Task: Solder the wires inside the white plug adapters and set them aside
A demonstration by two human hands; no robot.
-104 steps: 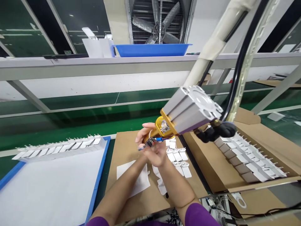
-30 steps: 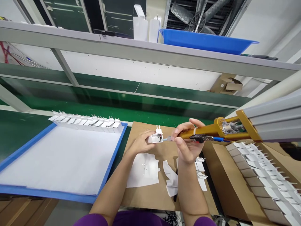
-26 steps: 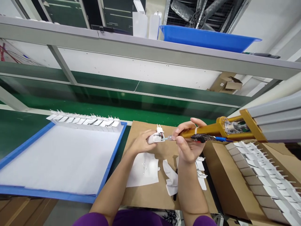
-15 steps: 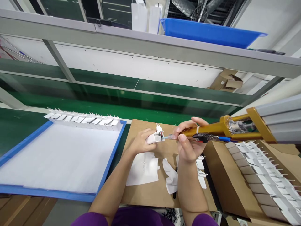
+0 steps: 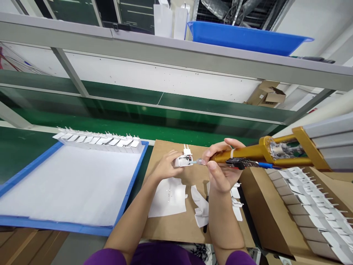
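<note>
My left hand (image 5: 167,165) is closed on a small white plug housing (image 5: 184,161), whose open side shows dark and red parts inside. Two pins stand up at its top. In my right hand (image 5: 222,170) is the front of a gold glue dispenser (image 5: 242,154), with fingers on both sides of it. The thin bluish nozzle (image 5: 196,161) reaches the right edge of the housing opening. Below the hands, a white paper sheet (image 5: 168,198) with small clear drops and a crumpled white cloth (image 5: 200,208) lie on the brown board (image 5: 173,230).
On the left, a blue-edged tray (image 5: 131,184) holds white paper and a row of white plugs (image 5: 102,141). A cardboard box (image 5: 266,209) with rows of plugs (image 5: 311,206) stands at the right. A blue bin (image 5: 248,38) sits on the shelf above.
The white housing has turned in my left hand, so more of its open side faces the camera. The dispenser has shifted very slightly. Both hands keep their hold.
</note>
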